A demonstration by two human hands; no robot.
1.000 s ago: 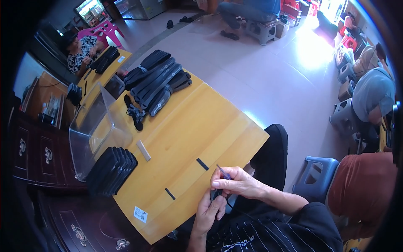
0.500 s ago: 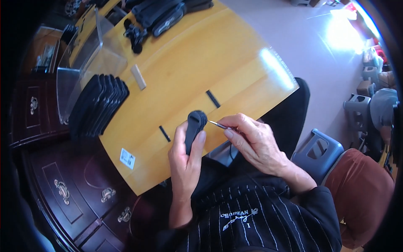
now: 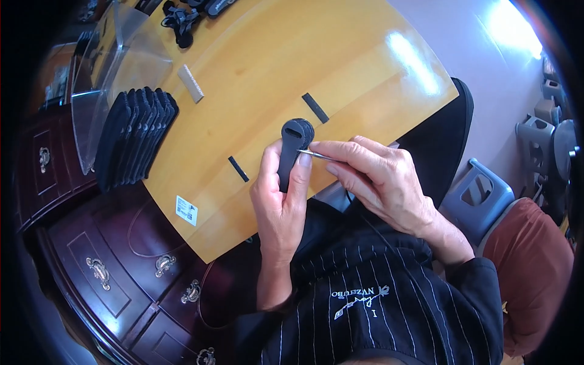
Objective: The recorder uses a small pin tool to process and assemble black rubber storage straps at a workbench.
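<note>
In the head view, our one view of the work, we held a black strap [image 3: 286,152] over the near side of the yellow table [image 3: 243,109], its round, slotted end pointing to twelve o'clock and its edge looking layered. Taking the strap as the middle of the dial, we had our left hand [image 3: 277,198] at about half past six, fingers closed round it on one side and thumb pressed along the other. Our right hand [image 3: 386,182] lay between three and four o'clock, forefinger and thumb pinching a thin metal tool [image 3: 317,156], the other fingers curled. The tool's tip pointed to nine and sat at the strap's edge, just above our left thumb; whether it touched, we could not tell. A dark cord [image 3: 420,267] crossed our striped shirt [image 3: 365,310] at about five. On the table we saw one short black strip [image 3: 315,107] at one o'clock and another [image 3: 238,169] between eight and nine, a pale bar [image 3: 191,83] at ten, a row of black pads [image 3: 139,137] at nine beside a clear box [image 3: 125,61], and a white label [image 3: 186,210] at eight. Beyond the table stood a dark cabinet [image 3: 79,243] at eight and a grey-blue stool [image 3: 486,210] between three and four.
</note>
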